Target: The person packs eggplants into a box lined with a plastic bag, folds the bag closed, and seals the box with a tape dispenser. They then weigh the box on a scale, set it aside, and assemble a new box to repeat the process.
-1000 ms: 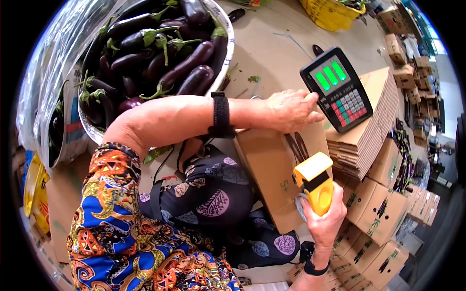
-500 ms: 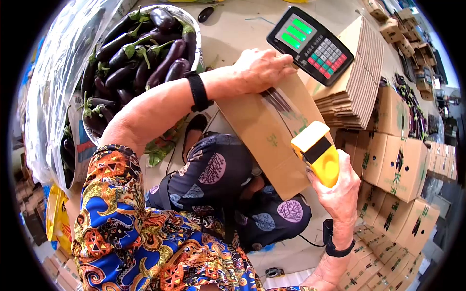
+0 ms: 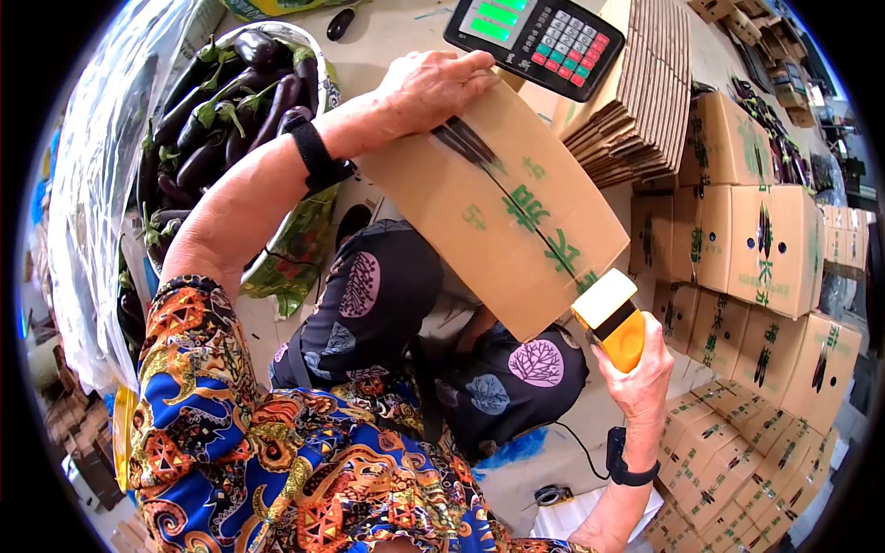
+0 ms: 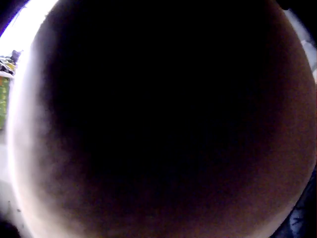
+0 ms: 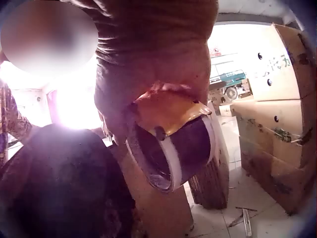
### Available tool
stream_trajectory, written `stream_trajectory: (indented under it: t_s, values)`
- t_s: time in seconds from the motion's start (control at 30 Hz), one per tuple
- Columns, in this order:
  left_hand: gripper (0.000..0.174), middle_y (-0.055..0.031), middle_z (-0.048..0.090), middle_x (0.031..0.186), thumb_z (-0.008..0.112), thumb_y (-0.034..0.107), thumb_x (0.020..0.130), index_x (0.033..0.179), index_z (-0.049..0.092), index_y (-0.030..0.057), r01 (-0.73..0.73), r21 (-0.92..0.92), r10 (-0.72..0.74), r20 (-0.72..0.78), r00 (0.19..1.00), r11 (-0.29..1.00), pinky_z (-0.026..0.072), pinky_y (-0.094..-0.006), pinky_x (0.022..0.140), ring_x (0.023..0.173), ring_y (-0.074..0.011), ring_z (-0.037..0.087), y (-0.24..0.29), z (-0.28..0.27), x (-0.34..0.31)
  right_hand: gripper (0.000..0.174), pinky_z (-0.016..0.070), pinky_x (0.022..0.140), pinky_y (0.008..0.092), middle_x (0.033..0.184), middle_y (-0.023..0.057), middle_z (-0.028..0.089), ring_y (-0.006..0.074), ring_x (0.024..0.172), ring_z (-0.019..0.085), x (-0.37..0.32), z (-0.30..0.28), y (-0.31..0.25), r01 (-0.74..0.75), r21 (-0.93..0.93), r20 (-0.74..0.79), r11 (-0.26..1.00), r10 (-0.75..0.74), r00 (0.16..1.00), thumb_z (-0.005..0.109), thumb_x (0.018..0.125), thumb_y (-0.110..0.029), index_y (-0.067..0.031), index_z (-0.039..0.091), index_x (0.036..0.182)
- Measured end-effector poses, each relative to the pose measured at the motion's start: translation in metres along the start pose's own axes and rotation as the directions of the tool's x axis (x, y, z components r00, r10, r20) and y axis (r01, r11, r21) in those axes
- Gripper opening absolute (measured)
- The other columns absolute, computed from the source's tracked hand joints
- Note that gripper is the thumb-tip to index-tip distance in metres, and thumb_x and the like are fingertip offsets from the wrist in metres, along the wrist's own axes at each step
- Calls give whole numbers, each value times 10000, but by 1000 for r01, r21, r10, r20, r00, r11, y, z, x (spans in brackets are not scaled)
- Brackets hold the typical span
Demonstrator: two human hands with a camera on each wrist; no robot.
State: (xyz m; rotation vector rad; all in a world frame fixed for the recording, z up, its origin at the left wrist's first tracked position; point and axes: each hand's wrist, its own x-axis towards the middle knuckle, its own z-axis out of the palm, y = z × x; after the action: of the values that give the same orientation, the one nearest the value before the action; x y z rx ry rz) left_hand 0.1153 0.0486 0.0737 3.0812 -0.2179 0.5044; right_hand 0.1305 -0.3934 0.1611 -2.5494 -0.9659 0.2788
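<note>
A closed cardboard carton (image 3: 502, 217) with green print stands tilted before the knees. My left hand (image 3: 433, 90) rests at its far end, beside the scale display (image 3: 544, 41); whether its fingers grip the edge cannot be told. The left wrist view is mostly dark. My right hand (image 3: 640, 370) grips a yellow tape dispenser (image 3: 616, 324) at the carton's near right corner. In the right wrist view that hand (image 5: 153, 54) is round the dispenser (image 5: 171, 114), with a tape roll (image 5: 166, 158) below it.
A tub of eggplants (image 3: 324, 83) with plastic sheeting (image 3: 97, 184) is at the left. Flattened cartons (image 3: 636, 101) are stacked beyond the scale display. Printed cartons (image 3: 774, 249) are piled on the right. A small black ring-shaped item (image 3: 551, 495) lies low in the head view.
In the head view, the carton, left hand and scale display have shifted up and left, and more of the carton's printed top shows. The dispenser is now at the carton's near corner.
</note>
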Motion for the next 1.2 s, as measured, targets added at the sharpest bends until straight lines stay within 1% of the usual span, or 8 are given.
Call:
stream_trajectory:
  t_s: [0.07, 0.2, 0.3, 0.67, 0.77, 0.93, 1.07, 1.2]
  values:
    - [296, -35, 528, 1365, 555, 158, 890, 1171, 607, 82, 66, -117, -71, -40, 997, 991, 510, -408, 941, 1155, -278, 573, -6, 12, 0, 692, 560, 758, 473, 973, 243, 657, 449, 874, 667, 0, 14, 10, 10, 36, -7, 999, -10, 1000, 865, 668, -153, -44, 483, 1235]
    - [288, -47, 525, 1351, 503, 237, 964, 1201, 604, 107, -325, 12, 324, -145, 935, 946, 385, -404, 1030, 1271, -279, 474, -4, -7, 12, 695, 560, 754, 473, 968, 241, 656, 459, 883, 659, -2, 34, 23, 6, 96, -24, 995, -4, 1000, 851, 673, -136, -63, 462, 1246]
    - [250, -38, 530, 1288, 510, 242, 955, 1158, 608, 134, -230, -136, 235, 24, 972, 964, 398, -400, 986, 1242, -261, 484, 2, -6, 19, 690, 560, 751, 473, 969, 239, 656, 457, 890, 660, -5, 43, 29, -7, 137, -30, 991, 11, 999, 843, 683, -136, -71, 450, 1246]
    - [185, -78, 534, 1209, 521, 265, 923, 1044, 608, 156, -254, -94, 255, -4, 967, 963, 422, -417, 935, 1125, -286, 516, 7, -2, 16, 714, 558, 739, 455, 966, 200, 655, 426, 877, 674, -5, 125, 79, 44, 366, -170, 930, 20, 985, 831, 770, -325, -62, 400, 1274]
    - [208, -90, 544, 1205, 474, 271, 972, 1077, 600, 144, -355, -58, 355, -12, 935, 933, 409, -415, 956, 1121, -290, 520, 0, -5, 19, 698, 557, 724, 460, 947, 205, 659, 430, 868, 673, -15, 151, 106, 140, 109, -128, 984, -126, 984, 833, 771, -329, -55, 408, 1252]
    - [303, -117, 575, 1151, 508, 295, 959, 1150, 580, 70, -135, -210, 148, 49, 988, 968, 412, -420, 967, 1103, -313, 538, 8, -7, 20, 598, 546, 711, 471, 952, 223, 642, 463, 863, 649, -50, 186, 132, -102, 286, -83, 953, 130, 988, 823, 794, -344, -28, 458, 1146]
    - [352, -142, 589, 1138, 528, 311, 950, 1169, 575, 39, -140, -211, 147, 17, 989, 967, 418, -425, 972, 1108, -330, 545, 6, -11, 23, 592, 519, 731, 518, 998, 225, 621, 478, 900, 623, -88, 195, 151, -50, 277, -135, 960, 90, 987, 805, 807, -338, -44, 458, 1184]
    - [353, -124, 601, 1113, 544, 330, 938, 1163, 592, 63, -101, -250, 103, -5, 995, 963, 424, -416, 960, 1093, -314, 558, 10, -11, 19, 572, 514, 724, 542, 986, 224, 633, 472, 899, 623, -89, 160, 137, -158, 45, -49, 986, 160, 986, 788, 789, -265, -48, 456, 1203]
